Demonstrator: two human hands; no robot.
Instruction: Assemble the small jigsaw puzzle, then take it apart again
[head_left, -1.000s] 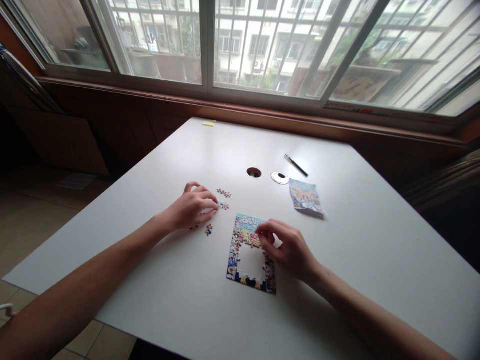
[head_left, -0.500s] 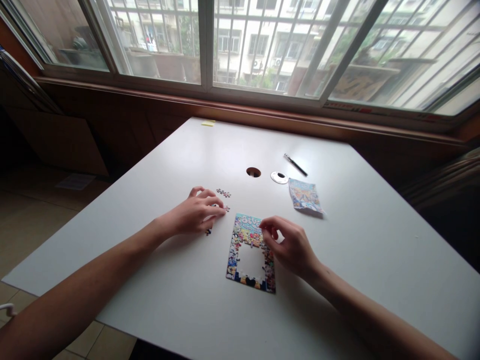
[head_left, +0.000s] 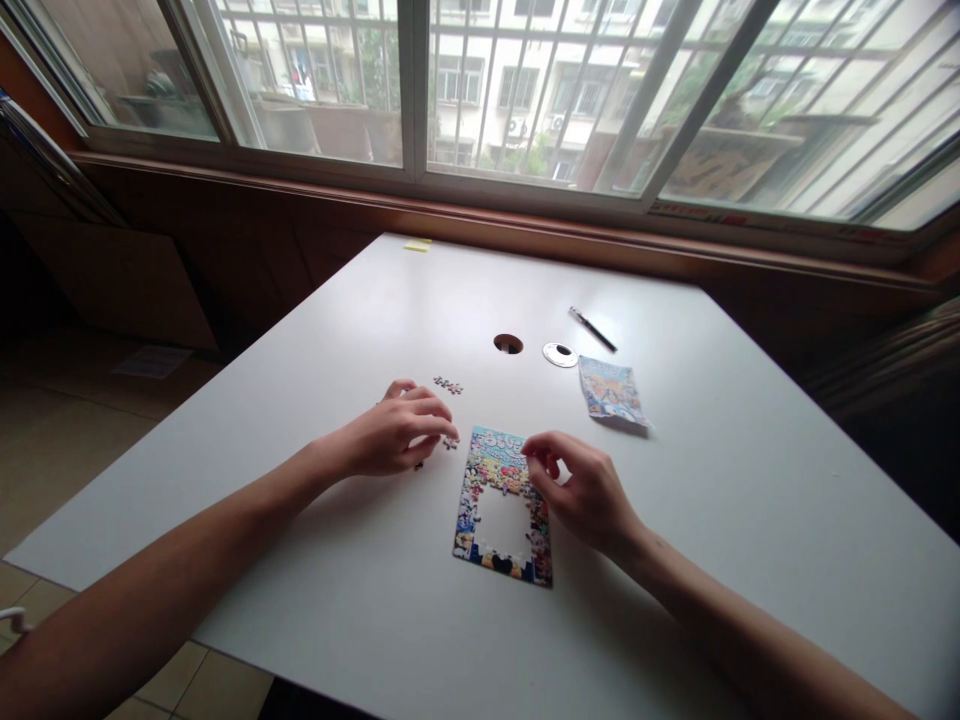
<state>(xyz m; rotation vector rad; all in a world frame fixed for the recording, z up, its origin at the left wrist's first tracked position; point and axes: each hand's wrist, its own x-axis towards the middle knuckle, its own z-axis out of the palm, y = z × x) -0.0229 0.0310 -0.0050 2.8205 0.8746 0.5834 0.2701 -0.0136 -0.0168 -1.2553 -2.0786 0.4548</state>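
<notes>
A small jigsaw puzzle (head_left: 491,470) with a colourful cartoon print lies on the white table; a white opening fills the middle of its picture. My left hand (head_left: 401,430) is to the left of it, palm down with fingers apart. Its index fingertip touches a loose puzzle piece (head_left: 450,443) lying on the table. Another bit of a piece shows under the thumb. My right hand (head_left: 577,485) rests over the puzzle's right edge, fingers curled and thumb bent in. Whether anything sits between those fingers is hidden. Several loose pieces (head_left: 448,385) lie just beyond my left hand.
Toward the back right are a creased printed sheet (head_left: 611,390), a silver disc-shaped cover (head_left: 559,355) and a black pen (head_left: 592,328). A round hole (head_left: 508,344) is cut in the table (head_left: 360,580). Yellow strips (head_left: 418,244) lie at its far edge, below the window.
My left index finger has drawn a loose piece slightly toward me across the table. My right hand and the puzzle have hardly moved.
</notes>
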